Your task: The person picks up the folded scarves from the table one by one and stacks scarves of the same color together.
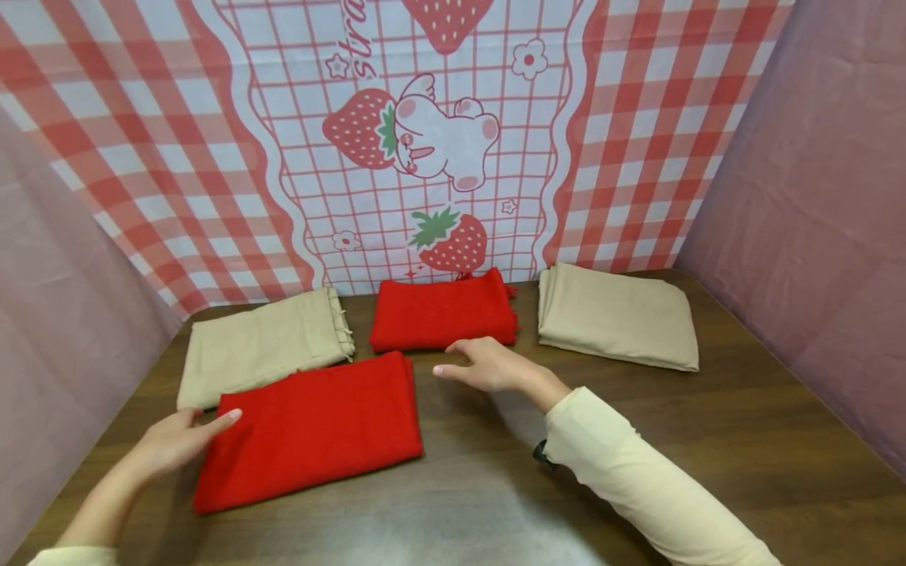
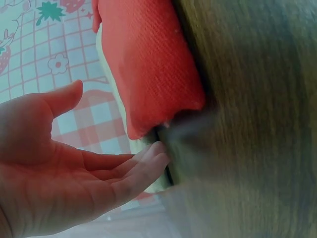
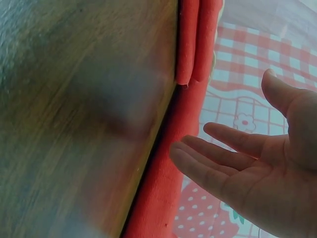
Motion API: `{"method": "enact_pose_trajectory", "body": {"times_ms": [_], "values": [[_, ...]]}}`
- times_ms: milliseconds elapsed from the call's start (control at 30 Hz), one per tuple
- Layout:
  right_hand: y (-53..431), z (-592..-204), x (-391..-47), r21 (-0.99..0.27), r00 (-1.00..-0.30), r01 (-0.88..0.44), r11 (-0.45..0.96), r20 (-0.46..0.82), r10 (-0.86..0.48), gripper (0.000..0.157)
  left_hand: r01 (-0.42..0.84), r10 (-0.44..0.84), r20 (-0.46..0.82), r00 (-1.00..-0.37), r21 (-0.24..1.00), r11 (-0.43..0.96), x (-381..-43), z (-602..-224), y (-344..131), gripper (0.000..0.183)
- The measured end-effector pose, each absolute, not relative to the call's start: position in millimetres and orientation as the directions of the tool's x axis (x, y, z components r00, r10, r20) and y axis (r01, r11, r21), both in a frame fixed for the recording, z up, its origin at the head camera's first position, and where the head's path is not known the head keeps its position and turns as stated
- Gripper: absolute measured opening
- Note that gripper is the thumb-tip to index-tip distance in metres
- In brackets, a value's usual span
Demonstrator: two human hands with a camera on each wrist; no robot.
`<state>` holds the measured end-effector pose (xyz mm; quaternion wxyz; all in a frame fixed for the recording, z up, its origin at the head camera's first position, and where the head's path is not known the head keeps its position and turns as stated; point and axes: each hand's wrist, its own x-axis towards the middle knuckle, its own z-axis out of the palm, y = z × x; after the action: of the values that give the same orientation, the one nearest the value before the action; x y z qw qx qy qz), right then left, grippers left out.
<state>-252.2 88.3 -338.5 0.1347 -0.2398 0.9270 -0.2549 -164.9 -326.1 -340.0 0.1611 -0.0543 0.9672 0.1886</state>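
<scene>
A folded red cloth [image 1: 311,432] lies at the front left of the table, its upper edge against a folded beige cloth [image 1: 262,342]. My left hand [image 1: 170,442] is at its left end, fingers extended and thumb apart; the left wrist view shows the hand [image 2: 74,168] holding nothing, just off the red cloth's end [image 2: 153,64]. My right hand [image 1: 488,365] hovers over the wood in front of a second folded red cloth [image 1: 442,314] with a fringed side. Its fingers are spread loosely, and nothing is in the hand [image 3: 247,163] in the right wrist view.
Another folded beige cloth [image 1: 616,318] lies at the back right of the brown wooden table [image 1: 488,503]. Behind stands a checked curtain [image 1: 637,141] with strawberry prints. Pink fabric hangs at the left [image 1: 64,259] and right sides.
</scene>
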Motion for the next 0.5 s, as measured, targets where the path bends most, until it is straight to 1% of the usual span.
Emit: {"method": "enact_pose_trajectory", "body": {"times_ms": [167, 400, 500], "values": [[86.2, -339.8, -252.9, -0.547, -0.843, -0.377, 0.748, -0.132, -0.521, 0.058, -0.179, -0.049, -0.344, -0.938, 0.359, 0.916, -163.9, -342.4, -324.3, 0.094], [82.2, -342.3, -250.7, -0.592, -0.832, -0.349, 0.727, -0.162, -0.531, 0.053, -0.251, -0.050, -0.389, -0.920, 0.486, 0.837, -164.5, -347.8, -323.7, 0.092], [80.0, -343.7, -249.4, -0.608, -0.831, -0.328, 0.723, -0.178, -0.527, 0.051, -0.266, -0.048, -0.401, -0.915, 0.508, 0.819, -165.0, -349.0, -323.3, 0.093]]}}
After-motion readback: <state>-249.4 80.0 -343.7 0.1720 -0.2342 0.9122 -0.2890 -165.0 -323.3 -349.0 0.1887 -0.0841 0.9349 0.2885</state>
